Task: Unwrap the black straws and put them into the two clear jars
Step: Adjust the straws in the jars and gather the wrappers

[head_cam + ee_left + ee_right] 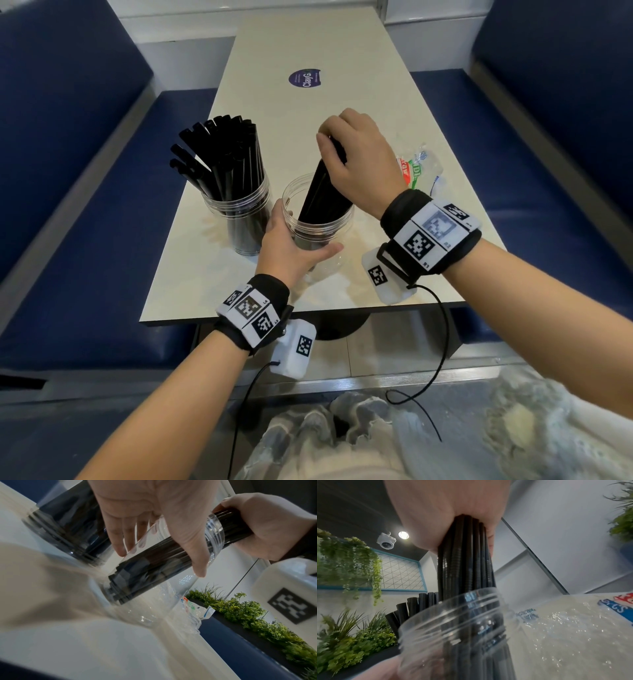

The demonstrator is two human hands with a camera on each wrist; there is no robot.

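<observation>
Two clear jars stand on the cream table [308, 51]. The left jar [239, 219] is full of fanned-out black straws [219, 154]. My left hand [291, 246] grips the right jar [318, 226] around its side, thumb across the front. My right hand [356, 161] holds a bundle of black straws [322, 192] near its top, the lower ends inside that jar. In the left wrist view the left hand's fingers [120, 536] wrap the right jar [171, 574]. The right wrist view shows the straw bundle [465, 561] passing down through the right jar's threaded rim [453, 615].
A crumpled clear plastic wrapper [421, 164] with red and green print lies on the table right of my right hand. A round purple sticker [305, 78] sits further up the table. Blue bench seats [85, 240] flank both sides. Green plants [257, 615] line a ledge beyond.
</observation>
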